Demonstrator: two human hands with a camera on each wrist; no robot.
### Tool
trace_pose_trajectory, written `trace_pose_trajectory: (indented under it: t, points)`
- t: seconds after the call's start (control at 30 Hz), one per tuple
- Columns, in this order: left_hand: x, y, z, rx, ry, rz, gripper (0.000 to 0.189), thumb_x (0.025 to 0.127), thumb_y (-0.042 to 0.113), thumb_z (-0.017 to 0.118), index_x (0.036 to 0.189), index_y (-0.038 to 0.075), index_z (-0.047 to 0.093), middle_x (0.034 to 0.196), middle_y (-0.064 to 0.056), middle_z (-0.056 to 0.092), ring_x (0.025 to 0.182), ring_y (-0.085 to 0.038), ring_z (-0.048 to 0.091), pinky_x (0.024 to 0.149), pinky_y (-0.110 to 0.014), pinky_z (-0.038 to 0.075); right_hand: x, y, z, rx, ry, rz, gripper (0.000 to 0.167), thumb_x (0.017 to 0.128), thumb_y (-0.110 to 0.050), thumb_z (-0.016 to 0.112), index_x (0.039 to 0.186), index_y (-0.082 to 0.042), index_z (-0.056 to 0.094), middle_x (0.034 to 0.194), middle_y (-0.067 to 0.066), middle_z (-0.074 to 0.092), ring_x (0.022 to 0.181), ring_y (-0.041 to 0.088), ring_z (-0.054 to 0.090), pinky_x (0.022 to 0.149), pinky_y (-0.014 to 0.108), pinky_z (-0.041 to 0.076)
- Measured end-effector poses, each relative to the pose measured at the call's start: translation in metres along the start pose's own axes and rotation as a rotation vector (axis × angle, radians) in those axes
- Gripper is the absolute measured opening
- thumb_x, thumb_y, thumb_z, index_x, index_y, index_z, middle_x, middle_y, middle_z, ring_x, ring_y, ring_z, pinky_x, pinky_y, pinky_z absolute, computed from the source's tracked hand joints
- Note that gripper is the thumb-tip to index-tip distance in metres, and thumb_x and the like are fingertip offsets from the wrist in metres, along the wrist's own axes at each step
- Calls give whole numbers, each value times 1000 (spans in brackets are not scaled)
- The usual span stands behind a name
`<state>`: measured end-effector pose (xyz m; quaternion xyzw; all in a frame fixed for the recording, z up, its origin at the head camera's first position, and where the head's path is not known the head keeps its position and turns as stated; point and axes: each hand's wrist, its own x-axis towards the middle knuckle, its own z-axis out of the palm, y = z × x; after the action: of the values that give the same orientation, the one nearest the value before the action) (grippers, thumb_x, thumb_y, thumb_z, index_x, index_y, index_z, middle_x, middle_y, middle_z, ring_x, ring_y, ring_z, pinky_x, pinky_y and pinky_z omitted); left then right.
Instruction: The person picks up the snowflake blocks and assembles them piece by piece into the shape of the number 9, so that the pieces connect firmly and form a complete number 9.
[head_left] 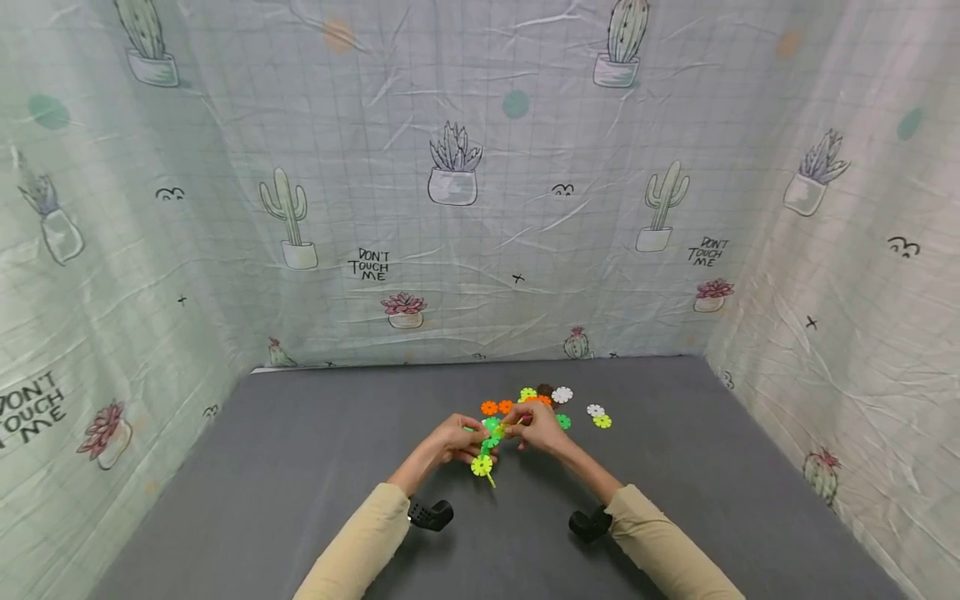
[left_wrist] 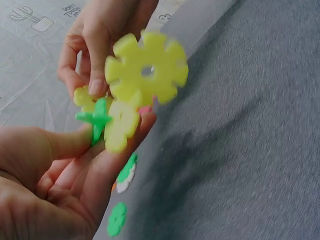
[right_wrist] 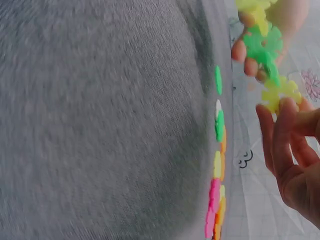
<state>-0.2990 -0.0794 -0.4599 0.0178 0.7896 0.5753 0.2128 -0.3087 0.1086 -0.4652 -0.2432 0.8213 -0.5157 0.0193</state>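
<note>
Between my two hands is a short chain of notched plastic snowflake discs, yellow and green, slotted into one another. My left hand (head_left: 459, 437) grips it around the middle, by the green discs (right_wrist: 265, 45). A large yellow disc (left_wrist: 172, 67) sticks out at the chain's near end. At the opposite end my right hand (head_left: 542, 427) pinches a yellow disc (right_wrist: 281, 91) between thumb and fingers, and this disc meets a green one edge to edge. The left fingers hide part of the chain.
Loose discs lie on the grey table (head_left: 337, 467) beyond my hands: orange discs (head_left: 489, 407), a white disc (head_left: 562, 394), a dark brown disc (head_left: 545, 390) and pink discs (right_wrist: 214, 195). A yellow disc (head_left: 602, 422) lies farther right. Cactus-print curtains (head_left: 495, 242) enclose the table's back and sides.
</note>
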Motion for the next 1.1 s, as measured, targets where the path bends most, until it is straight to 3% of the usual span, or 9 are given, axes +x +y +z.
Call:
trace_pose_trajectory:
  t: [0.27,0.47,0.63,0.8,1.1]
  points:
    - [-2,2,-11,-46,-180,5,41,92,28,49,126,5,47,104,-11,62,78,-19,66,46,-20,47,-5,-21,-7,77,-166,17,20,85,1,55,101,11,61,96,32,61,81,49,58,58,56,47]
    - [-2,0,-10,-38,-200,8,42,89,30,54,123,5,51,113,-13,58,73,-15,65,45,-20,47,1,-1,-4,81,-181,18,24,86,-10,58,104,5,64,96,26,64,81,43,61,55,48,50]
    - [-2,-2,-8,-59,-184,-3,41,89,29,55,122,6,52,113,-14,60,81,-17,66,46,-21,47,2,6,-11,49,-156,72,29,86,-15,59,107,5,62,95,24,65,82,40,62,56,46,51]
    - [0,-2,-6,-82,-142,-17,44,89,30,54,125,6,50,115,-14,61,84,-18,65,47,-21,47,2,17,-30,-15,-74,184,27,86,-12,58,106,6,62,93,23,66,75,30,65,54,39,52]
    - [0,-1,-5,-145,-193,-14,43,91,26,51,127,2,47,120,-18,56,81,-13,67,48,-20,48,-3,30,-65,-122,61,395,23,84,-11,61,101,3,65,93,18,67,71,22,66,57,33,53]
